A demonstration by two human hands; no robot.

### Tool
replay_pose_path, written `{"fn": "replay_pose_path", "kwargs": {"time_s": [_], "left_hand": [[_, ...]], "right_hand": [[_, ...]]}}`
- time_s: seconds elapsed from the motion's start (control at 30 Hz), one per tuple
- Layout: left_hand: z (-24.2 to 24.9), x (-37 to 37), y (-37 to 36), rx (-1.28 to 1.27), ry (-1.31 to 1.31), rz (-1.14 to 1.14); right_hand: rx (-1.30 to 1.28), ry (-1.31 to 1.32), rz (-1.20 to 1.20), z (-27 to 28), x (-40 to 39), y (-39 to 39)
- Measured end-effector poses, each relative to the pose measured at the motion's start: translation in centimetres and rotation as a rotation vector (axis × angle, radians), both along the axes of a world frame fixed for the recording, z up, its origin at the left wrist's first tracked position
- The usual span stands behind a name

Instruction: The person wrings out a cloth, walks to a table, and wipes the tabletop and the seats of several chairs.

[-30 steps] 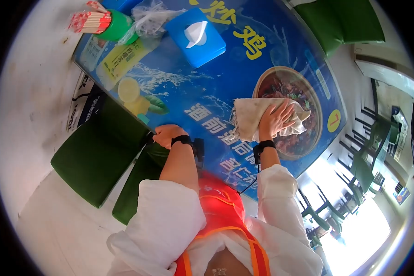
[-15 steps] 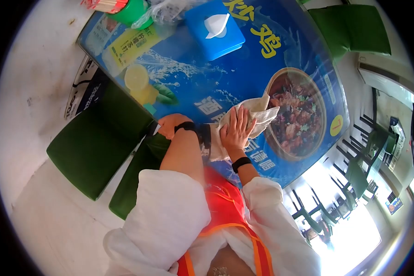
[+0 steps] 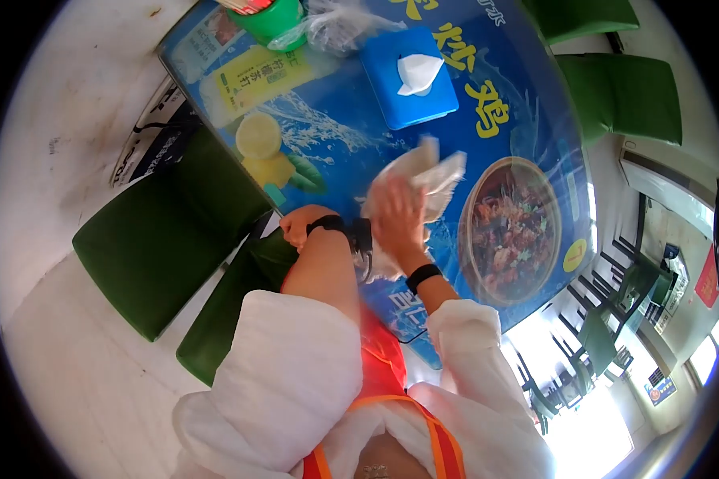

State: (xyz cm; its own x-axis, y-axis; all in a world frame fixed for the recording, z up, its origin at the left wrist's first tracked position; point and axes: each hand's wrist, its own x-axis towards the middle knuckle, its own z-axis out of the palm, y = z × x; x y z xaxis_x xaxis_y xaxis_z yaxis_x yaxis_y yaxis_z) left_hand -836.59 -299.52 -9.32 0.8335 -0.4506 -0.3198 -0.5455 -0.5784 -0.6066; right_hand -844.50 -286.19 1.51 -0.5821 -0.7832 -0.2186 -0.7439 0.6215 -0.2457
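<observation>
My right hand (image 3: 399, 214) lies flat on a beige cloth (image 3: 438, 188) on the blue printed table. Its fingers are stretched over the cloth and smeared by motion, and the cloth's far end sticks up, folded and blurred. My left hand (image 3: 303, 225) is at the table's near left edge, its fingers curled in. Whatever they hold, if anything, is hidden. Black bands circle both wrists. Beside the left wrist is a dark object (image 3: 361, 238) that I cannot make out.
A blue tissue box (image 3: 407, 100) with a white tissue stands on the table (image 3: 339, 172). Behind it are a clear plastic bag (image 3: 339, 24) and a green container (image 3: 276, 24) of sticks. Green chairs (image 3: 164, 231) stand at the left, more (image 3: 623, 96) at the far right.
My right hand and the cloth have slid left across the table. My left hand stays at the table edge. The whole view has shifted, so the tabletop items appear lower and farther right.
</observation>
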Motion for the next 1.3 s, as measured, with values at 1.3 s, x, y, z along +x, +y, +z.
{"fn": "replay_pose_path", "kwargs": {"time_s": [1.3], "left_hand": [[-6.4,3.0,-1.2,0.437,-0.172,0.114]], "right_hand": [[0.000,0.215,-0.526,-1.3,-0.1,8.8]]}}
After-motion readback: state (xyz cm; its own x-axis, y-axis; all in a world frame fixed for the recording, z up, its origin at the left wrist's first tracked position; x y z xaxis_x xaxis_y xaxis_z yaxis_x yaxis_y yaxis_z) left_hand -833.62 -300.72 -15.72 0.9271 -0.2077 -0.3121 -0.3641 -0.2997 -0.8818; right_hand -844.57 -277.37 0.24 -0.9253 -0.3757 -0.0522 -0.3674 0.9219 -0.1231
